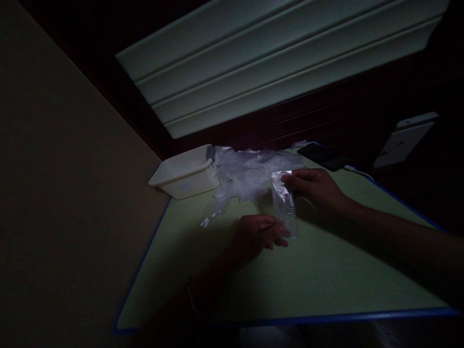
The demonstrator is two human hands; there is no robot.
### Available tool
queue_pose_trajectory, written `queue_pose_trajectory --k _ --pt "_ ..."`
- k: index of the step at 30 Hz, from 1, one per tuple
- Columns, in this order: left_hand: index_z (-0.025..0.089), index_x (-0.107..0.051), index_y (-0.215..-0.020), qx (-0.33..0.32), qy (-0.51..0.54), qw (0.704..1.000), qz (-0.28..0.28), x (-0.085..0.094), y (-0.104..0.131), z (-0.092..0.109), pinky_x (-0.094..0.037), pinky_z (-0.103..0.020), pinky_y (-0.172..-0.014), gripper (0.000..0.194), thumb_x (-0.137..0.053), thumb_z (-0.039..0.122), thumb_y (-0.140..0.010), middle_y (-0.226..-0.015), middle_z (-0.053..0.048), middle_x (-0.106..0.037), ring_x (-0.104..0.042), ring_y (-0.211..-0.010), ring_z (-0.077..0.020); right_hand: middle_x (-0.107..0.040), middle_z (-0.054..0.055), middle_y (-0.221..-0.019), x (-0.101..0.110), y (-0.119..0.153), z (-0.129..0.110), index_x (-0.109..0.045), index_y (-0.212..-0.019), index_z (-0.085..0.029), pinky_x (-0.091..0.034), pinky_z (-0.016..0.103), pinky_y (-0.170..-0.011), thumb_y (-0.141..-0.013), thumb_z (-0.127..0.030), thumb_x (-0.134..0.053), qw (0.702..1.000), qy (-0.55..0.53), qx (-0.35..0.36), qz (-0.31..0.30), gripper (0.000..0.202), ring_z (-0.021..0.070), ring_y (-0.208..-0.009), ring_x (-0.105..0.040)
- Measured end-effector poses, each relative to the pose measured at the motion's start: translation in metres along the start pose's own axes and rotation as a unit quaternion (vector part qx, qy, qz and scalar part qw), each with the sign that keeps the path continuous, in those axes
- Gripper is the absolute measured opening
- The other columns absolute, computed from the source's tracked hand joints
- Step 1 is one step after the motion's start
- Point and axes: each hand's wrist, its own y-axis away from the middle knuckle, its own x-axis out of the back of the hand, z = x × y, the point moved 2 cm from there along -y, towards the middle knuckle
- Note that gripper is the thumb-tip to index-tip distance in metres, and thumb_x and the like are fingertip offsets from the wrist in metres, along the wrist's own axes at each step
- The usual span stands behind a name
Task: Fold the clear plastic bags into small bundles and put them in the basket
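Observation:
A small, narrow clear plastic bag (284, 200) hangs between my two hands above the table. My right hand (315, 188) pinches its upper end between thumb and fingers. At the lower end is my left hand (259, 232), its fingers closed at the bag's edge; some fingertips show through the film, and the exact grip is hard to make out in the dim light. Behind the hands lies a loose heap of similar clear plastic bags (246, 174), one part trailing toward the front left.
A white plastic bin (194, 183) with a grey handle stands at the table's back left, beside the wall. A dark phone-like object (321, 156) with a pale cable lies at the back right. Blue edging borders the light green table (326, 285). Dark panelling rises behind it.

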Motion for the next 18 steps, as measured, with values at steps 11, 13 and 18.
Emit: queue_pose_trajectory --k 11,13,18 --pt "0.013 -0.066 -0.074 -0.073 -0.022 0.988 0.134 0.018 0.000 0.018 -0.036 -0.019 -0.051 0.030 -0.060 0.042 -0.080 -0.058 0.002 -0.055 -0.045 -0.050 -0.0068 -0.050 -0.003 -0.055 -0.025 0.024 0.003 -0.060 -0.064 -0.016 -0.030 0.022 -0.045 -0.077 -0.037 -0.065 0.993 -0.013 -0.061 -0.102 0.025 0.0081 -0.049 -0.041" --pt "0.014 -0.065 -0.071 -0.068 -0.025 0.986 0.149 0.018 0.000 0.017 -0.035 -0.018 -0.050 0.030 -0.061 0.042 -0.080 -0.052 0.003 -0.052 -0.045 -0.049 -0.0067 -0.049 -0.003 -0.055 -0.027 0.026 0.003 -0.060 -0.064 -0.015 -0.029 0.022 -0.045 -0.076 -0.036 -0.065 0.992 -0.003 -0.060 -0.115 0.025 0.0074 -0.048 -0.039" --pt "0.013 -0.066 -0.068 -0.066 -0.020 0.983 0.172 0.022 -0.002 0.010 -0.034 -0.019 -0.049 0.029 -0.063 0.040 -0.079 -0.050 0.003 -0.052 -0.044 -0.046 -0.0064 -0.046 -0.004 -0.053 -0.025 0.025 0.000 -0.059 -0.062 -0.015 -0.027 0.021 -0.044 -0.076 -0.037 -0.064 0.989 0.024 -0.063 -0.130 0.027 0.0073 -0.048 -0.037"
